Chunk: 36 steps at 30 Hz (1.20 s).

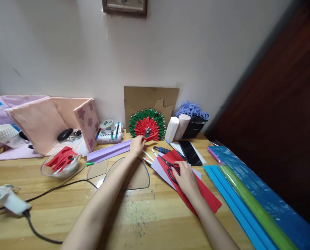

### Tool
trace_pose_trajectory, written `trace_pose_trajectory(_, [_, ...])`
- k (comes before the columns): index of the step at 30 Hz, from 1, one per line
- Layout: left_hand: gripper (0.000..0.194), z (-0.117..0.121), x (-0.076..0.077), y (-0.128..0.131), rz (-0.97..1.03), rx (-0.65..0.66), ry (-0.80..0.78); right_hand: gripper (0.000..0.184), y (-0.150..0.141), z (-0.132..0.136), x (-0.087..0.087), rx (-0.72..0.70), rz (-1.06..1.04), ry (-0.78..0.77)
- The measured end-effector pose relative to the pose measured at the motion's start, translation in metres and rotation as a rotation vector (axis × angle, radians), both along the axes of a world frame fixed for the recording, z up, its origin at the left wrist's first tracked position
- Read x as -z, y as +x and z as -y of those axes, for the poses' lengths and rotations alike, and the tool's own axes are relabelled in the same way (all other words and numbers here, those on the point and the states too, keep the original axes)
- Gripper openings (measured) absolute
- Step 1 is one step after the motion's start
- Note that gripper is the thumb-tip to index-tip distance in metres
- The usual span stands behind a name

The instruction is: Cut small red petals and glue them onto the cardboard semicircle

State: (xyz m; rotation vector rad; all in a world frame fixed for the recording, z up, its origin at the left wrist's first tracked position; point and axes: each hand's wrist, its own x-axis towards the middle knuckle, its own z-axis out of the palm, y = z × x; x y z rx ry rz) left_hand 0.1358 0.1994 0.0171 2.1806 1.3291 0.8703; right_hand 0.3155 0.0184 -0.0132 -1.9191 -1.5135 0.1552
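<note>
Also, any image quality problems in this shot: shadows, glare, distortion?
Head view: edges look stretched, with the dark wood panel slanting steeply and nearly lost in gloom; bright streaks on the green roll; a dark shadow on the table beside the left forearm; the corded white tool slightly soft; scissors readable.

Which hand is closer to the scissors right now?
The right. The right hand is at the scissors, its fingers on the handles; the left hand is off to their left, farther back, by the red-and-green fan-shaped piece.
</note>
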Motion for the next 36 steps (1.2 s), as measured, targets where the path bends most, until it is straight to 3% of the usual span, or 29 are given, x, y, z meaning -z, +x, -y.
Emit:
trace_pose_trajectory(2, [0.015, 0.022, -0.010, -0.005, 0.094, 0.028, -0.031, 0.023, -0.010, 0.001, -0.009, -0.010, -0.202, 0.084])
trace_pose_trajectory(5, [0.022, 0.067, -0.017, -0.014, 0.211, 0.154, -0.137, 0.036, -0.031, 0.002, -0.023, -0.103, -0.725, 0.062])
trace_pose_trajectory(7, [0.022, 0.096, -0.015, -0.019, 0.456, 0.281, -0.376, 0.044, -0.044, 0.003, -0.030, -0.211, -1.032, 0.008])
trace_pose_trajectory(10, [0.023, 0.126, -0.005, -0.026, 0.502, 0.339, -0.554, 0.044, -0.057, 0.005, -0.032, -0.281, -1.230, 0.041])
trace_pose_trajectory(14, [0.022, 0.139, 0.003, -0.031, 0.376, 0.273, -0.422, 0.036, -0.061, 0.008, -0.026, -0.202, -1.190, 0.052])
trace_pose_trajectory(19, [0.020, 0.140, -0.003, -0.036, 0.364, 0.193, -0.328, 0.038, -0.062, 0.011, -0.020, -0.222, -1.207, 0.016])
trace_pose_trajectory(22, [0.018, 0.139, -0.006, -0.038, 0.476, 0.170, -0.401, 0.040, -0.062, 0.012, -0.022, -0.257, -1.220, 0.011])
trace_pose_trajectory(25, [0.016, 0.140, -0.009, -0.038, 0.571, 0.201, -0.575, 0.040, -0.059, 0.014, -0.026, -0.297, -1.164, -0.007])
trace_pose_trajectory(29, [0.040, 0.143, -0.017, -0.039, 0.579, 0.372, -0.794, 0.044, -0.058, 0.018, -0.033, -0.366, -1.009, -0.098])
trace_pose_trajectory(32, [0.041, 0.145, -0.021, -0.039, 0.555, 0.391, -0.768, 0.045, -0.058, 0.020, -0.034, -0.337, -0.988, -0.131])
trace_pose_trajectory(36, [0.038, 0.141, -0.023, -0.040, 0.584, 0.219, -0.721, 0.038, -0.053, 0.014, -0.029, -0.264, -1.044, -0.012])
